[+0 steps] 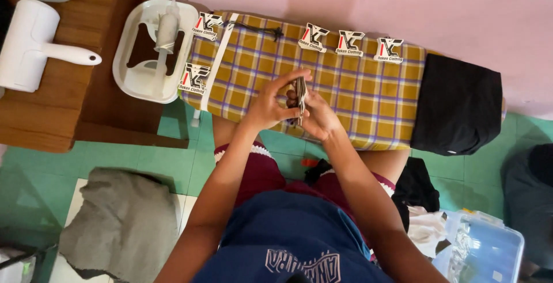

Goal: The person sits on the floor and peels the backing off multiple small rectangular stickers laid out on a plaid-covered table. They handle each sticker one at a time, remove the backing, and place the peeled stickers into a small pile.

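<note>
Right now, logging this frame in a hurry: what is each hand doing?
Left hand: closed on the thin stack of black-and-white printed cardboard tags.
Right hand: closed on the same stack, from the other side.

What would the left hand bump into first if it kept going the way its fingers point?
The left hand points right, at the stack of tags both hands hold. Its fingers already touch that stack, and the right hand lies just past it.

I see open checked board cover [351, 87] right of centre for a hand to pass, hemmed by paper tags [348, 44] along the upper edge, folded black cloth [458, 104] at right, and a white tray [151, 50] upper left.
</note>
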